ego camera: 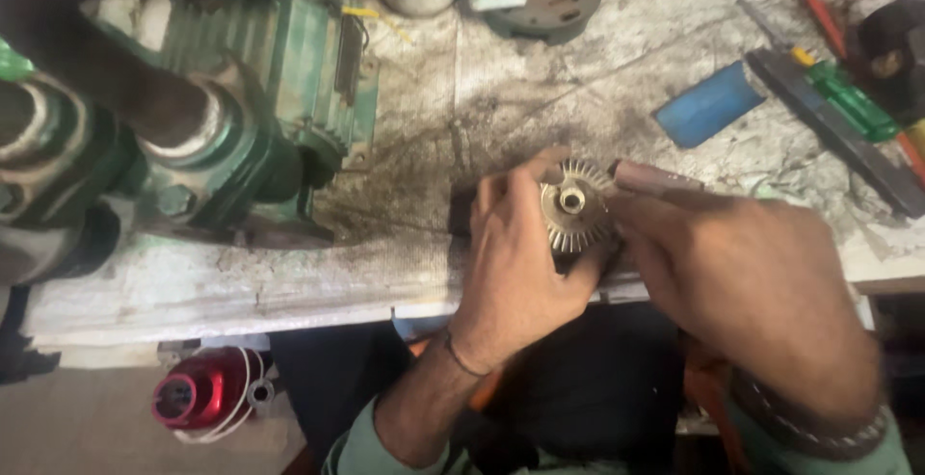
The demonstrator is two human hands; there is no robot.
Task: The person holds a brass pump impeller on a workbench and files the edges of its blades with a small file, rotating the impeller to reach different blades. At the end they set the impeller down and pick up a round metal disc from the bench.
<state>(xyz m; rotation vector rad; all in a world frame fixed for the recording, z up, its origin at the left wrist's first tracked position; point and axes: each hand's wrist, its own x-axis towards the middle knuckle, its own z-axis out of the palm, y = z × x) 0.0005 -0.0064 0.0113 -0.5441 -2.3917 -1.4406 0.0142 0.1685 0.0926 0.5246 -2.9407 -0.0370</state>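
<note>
My left hand point(511, 263) grips a round metal part with a ring of small fins, a fan-like wheel point(574, 207) with a hole at its centre, held at the front edge of the workbench point(289, 282). My right hand point(742, 282) is closed around a dark reddish-brown tool point(655, 179) whose end lies against the right side of the finned wheel. Whatever is below the wheel is hidden by both hands.
A large green motor or pump body point(222, 99) fills the left of the dirty white bench. A blue flat piece point(708, 104), a green-handled screwdriver point(853, 104) and a dark metal bar point(848, 143) lie at the right. A red cylinder point(198, 398) sits below the bench.
</note>
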